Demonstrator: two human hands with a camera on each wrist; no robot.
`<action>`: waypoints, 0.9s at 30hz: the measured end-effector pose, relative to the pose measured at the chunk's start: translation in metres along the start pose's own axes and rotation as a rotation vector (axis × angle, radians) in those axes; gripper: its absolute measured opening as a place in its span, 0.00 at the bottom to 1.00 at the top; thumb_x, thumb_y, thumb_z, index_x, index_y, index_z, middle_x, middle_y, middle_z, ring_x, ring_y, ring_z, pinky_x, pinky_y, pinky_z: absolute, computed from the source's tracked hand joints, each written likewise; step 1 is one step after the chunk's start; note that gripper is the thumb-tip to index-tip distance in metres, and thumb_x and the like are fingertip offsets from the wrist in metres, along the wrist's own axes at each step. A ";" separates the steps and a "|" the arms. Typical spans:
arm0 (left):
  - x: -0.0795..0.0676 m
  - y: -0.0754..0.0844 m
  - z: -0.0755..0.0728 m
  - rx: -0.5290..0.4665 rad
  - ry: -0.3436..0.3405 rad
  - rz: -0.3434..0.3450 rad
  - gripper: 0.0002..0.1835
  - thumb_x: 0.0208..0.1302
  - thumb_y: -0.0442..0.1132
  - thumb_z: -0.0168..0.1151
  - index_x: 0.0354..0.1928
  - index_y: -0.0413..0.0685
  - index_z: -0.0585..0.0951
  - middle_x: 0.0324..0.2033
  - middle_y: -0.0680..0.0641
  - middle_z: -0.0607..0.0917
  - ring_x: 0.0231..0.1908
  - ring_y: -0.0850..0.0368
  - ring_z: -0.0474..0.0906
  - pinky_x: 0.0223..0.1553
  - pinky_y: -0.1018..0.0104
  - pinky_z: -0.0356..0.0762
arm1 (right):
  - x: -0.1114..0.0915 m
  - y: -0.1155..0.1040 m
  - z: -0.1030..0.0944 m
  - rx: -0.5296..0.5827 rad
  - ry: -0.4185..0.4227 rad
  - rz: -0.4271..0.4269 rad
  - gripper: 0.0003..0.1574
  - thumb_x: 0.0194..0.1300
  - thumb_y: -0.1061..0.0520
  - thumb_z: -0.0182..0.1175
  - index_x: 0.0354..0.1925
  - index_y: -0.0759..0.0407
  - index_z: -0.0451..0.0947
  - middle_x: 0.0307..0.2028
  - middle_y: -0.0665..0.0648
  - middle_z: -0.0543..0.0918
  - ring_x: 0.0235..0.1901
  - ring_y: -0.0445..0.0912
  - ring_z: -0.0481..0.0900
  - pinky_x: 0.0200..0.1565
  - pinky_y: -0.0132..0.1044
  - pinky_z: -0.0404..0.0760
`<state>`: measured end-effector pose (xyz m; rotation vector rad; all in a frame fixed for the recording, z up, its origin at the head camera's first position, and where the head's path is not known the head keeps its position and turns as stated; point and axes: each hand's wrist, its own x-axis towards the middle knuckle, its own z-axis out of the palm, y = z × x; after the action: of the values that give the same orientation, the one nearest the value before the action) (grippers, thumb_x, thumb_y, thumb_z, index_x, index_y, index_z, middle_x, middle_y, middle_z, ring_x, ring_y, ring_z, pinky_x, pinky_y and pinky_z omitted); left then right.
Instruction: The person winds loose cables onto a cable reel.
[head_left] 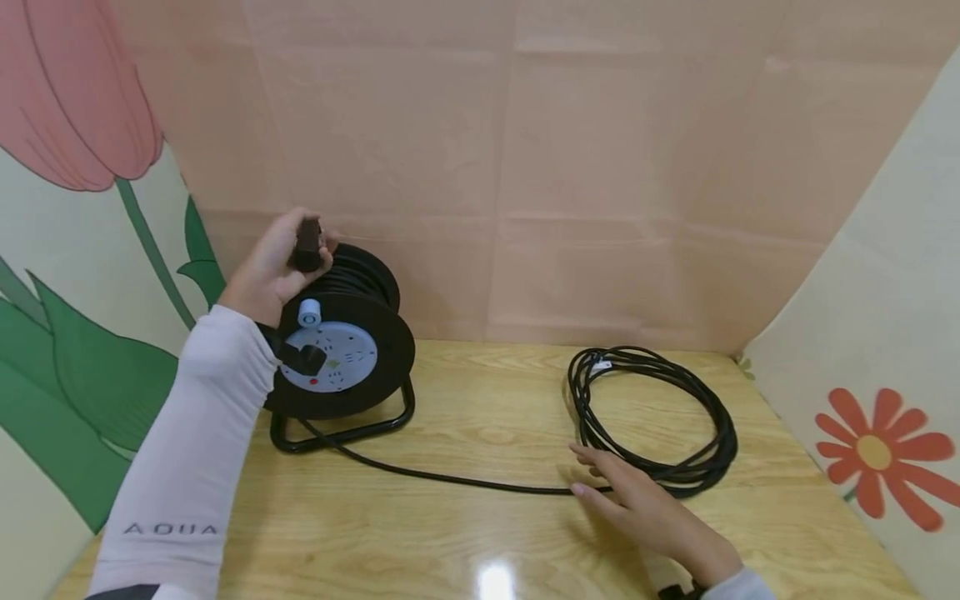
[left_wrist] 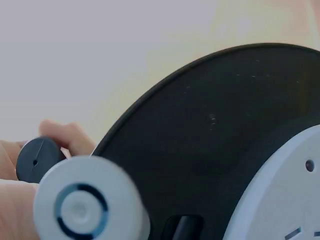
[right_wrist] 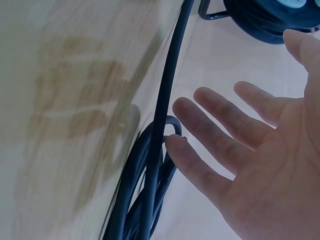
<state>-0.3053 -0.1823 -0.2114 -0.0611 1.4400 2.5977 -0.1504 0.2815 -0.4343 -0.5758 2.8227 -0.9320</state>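
A black cable reel (head_left: 393, 358) stands upright at the left on its tubular stand (head_left: 367, 432). My left hand (head_left: 273, 262) grips the reel's black handle (head_left: 307, 246) at the top; the handle's round end (left_wrist: 37, 160) shows between the fingers in the left wrist view. Below that hand is the pale blue winding knob (head_left: 309, 313). Fingers spread and palm bare, my right hand (head_left: 637, 508) is beside the near left part of the loose cable coil (head_left: 723, 446). Its fingertips are close to the black cable (right_wrist: 167, 95) in the right wrist view.
One stretch of cable (head_left: 465, 479) runs across the wooden table (head_left: 450, 542) from the reel to the coil. A white tag (head_left: 602, 365) is on the coil. Behind stands a pinkish covered wall (head_left: 600, 167), with flower-patterned panels (head_left: 862, 333) at both sides.
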 end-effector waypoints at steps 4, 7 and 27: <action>0.002 -0.003 0.004 0.156 0.040 0.035 0.13 0.76 0.45 0.54 0.51 0.50 0.63 0.39 0.50 0.69 0.25 0.66 0.68 0.22 0.79 0.68 | 0.000 -0.001 -0.001 0.004 -0.008 0.001 0.36 0.76 0.39 0.52 0.75 0.48 0.60 0.66 0.61 0.72 0.60 0.58 0.75 0.54 0.59 0.76; 0.004 -0.005 0.005 0.296 0.052 0.056 0.11 0.76 0.43 0.53 0.49 0.48 0.63 0.39 0.50 0.67 0.23 0.67 0.66 0.24 0.79 0.68 | 0.000 -0.001 -0.001 -0.001 0.001 -0.021 0.36 0.76 0.39 0.52 0.74 0.49 0.60 0.66 0.62 0.73 0.59 0.58 0.76 0.54 0.60 0.76; 0.005 0.008 -0.011 0.393 -0.168 -0.024 0.25 0.77 0.29 0.40 0.68 0.41 0.44 0.39 0.46 0.63 0.22 0.66 0.63 0.24 0.79 0.66 | -0.001 -0.002 0.000 -0.003 -0.002 -0.020 0.37 0.77 0.39 0.51 0.74 0.52 0.60 0.65 0.61 0.73 0.59 0.58 0.75 0.52 0.58 0.77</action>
<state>-0.3124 -0.1951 -0.2108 0.1841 1.8354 2.1914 -0.1490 0.2804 -0.4332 -0.6054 2.8217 -0.9305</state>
